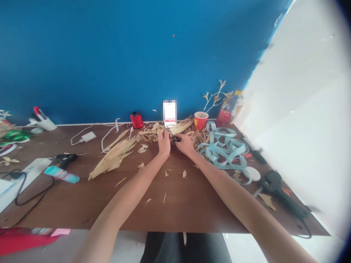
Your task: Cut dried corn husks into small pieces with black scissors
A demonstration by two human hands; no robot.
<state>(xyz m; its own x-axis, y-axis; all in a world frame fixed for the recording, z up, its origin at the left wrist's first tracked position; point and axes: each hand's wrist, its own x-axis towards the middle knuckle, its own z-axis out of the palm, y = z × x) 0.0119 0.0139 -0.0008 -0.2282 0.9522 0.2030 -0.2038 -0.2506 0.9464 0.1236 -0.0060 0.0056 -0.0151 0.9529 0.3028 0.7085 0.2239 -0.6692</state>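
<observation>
My left hand (163, 142) and my right hand (185, 144) meet at the far middle of the brown table (175, 208). The right hand's fingers are closed round the dark handles of scissors (173, 136), whose blades point up and left. My left hand is pinched on a small pale piece of dried leaf right by the blades; the piece itself is mostly hidden. A heap of dried straw-coloured leaves (153, 134) lies just behind both hands, and a long bundle of them (113, 157) stretches to the left.
Light blue paper strips (223, 148) are tangled to the right, with a red cup (201, 120) and a bottle (230, 108) behind. A black glue gun (279, 191) lies near the right edge. Left: another glue gun (65, 159), a teal tube (61, 174), white charger (88, 137), cables.
</observation>
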